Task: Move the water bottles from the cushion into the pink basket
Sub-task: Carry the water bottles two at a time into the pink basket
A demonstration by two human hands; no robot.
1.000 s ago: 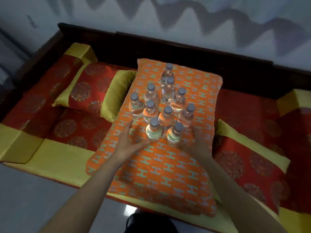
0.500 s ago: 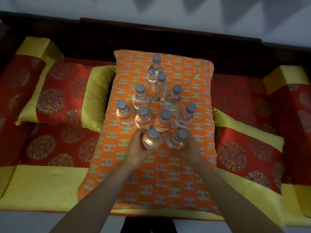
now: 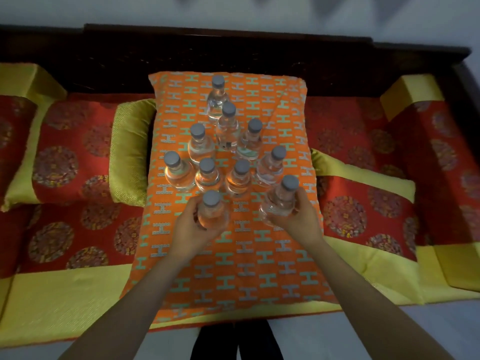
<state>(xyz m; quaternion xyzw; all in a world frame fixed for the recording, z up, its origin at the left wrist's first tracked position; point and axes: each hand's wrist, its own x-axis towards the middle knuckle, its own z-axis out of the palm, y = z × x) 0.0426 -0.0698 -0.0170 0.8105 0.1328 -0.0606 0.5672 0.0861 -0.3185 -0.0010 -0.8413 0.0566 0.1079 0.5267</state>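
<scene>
The pick-up step is in hand: on the orange cushion [image 3: 233, 268], the left hand [image 3: 191, 227] curls round the near-left bottle [image 3: 213, 211], and the right hand [image 3: 302, 219] wraps the near-right bottle [image 3: 280, 201], which tilts slightly; whether either is lifted clear I cannot tell. Eight more bottles [image 3: 207, 175] stand upright in a tight cluster just beyond them. The pink basket is out of view, so the next move likely calls for lifting both straight up, clear of the neighbours, then turning to find it
</scene>
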